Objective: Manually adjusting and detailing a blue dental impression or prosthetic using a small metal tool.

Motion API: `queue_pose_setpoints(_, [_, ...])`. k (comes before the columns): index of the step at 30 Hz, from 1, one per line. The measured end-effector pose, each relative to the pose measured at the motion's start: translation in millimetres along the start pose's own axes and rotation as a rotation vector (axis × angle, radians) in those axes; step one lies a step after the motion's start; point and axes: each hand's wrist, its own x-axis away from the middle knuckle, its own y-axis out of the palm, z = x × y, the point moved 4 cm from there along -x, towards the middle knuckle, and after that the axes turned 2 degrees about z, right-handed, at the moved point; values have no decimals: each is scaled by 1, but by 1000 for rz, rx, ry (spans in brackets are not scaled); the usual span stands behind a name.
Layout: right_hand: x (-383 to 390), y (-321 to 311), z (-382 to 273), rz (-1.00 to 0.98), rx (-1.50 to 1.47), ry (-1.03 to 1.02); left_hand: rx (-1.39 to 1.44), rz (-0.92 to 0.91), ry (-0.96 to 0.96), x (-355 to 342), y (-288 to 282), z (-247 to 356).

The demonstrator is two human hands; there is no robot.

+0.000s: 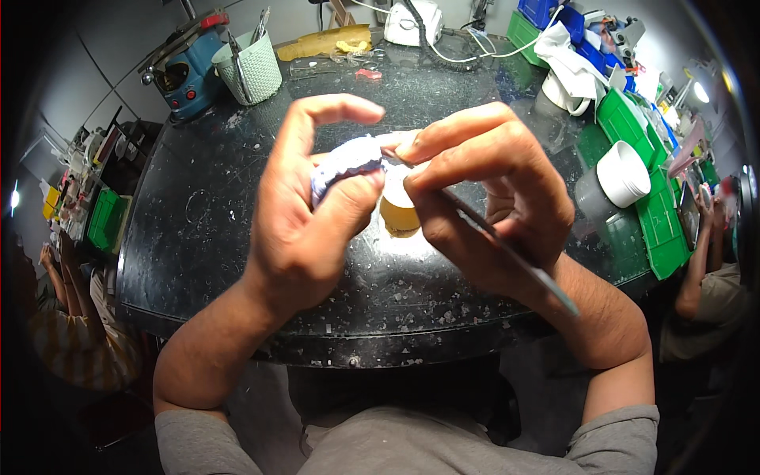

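My left hand (305, 210) is closed round a pale bluish-white, lumpy piece (348, 165) that looks like a plaster cast, its thumb pressed on the near side and its index finger lifted and bent above. In my right hand (499, 186) a slim metal carving tool (529, 267) is pinched like a pen; its flat greyish rear end points down toward my right forearm. The tool's front end is at the piece's right edge, partly hidden by my fingertips. Below and behind the hands, a yellow round block (400, 218) with a bright white top stands on the table.
The black, speckled table (214, 229) carries a pale green basket of tools (249, 75), a blue machine (186, 83) and a white device (413, 22) at the back. To the right are a white cup (623, 174) and green trays (653, 214). Other people sit at both sides.
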Motion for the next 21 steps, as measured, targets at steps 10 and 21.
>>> queue_pose_setpoints(10, [-3,1,1,-52,-73,-77,75,-5,24,-17,-32,-9])
queue_pose_setpoints(21, [-2,14,-10,-102,-65,-135,74,19,44,-13,-28,-17])
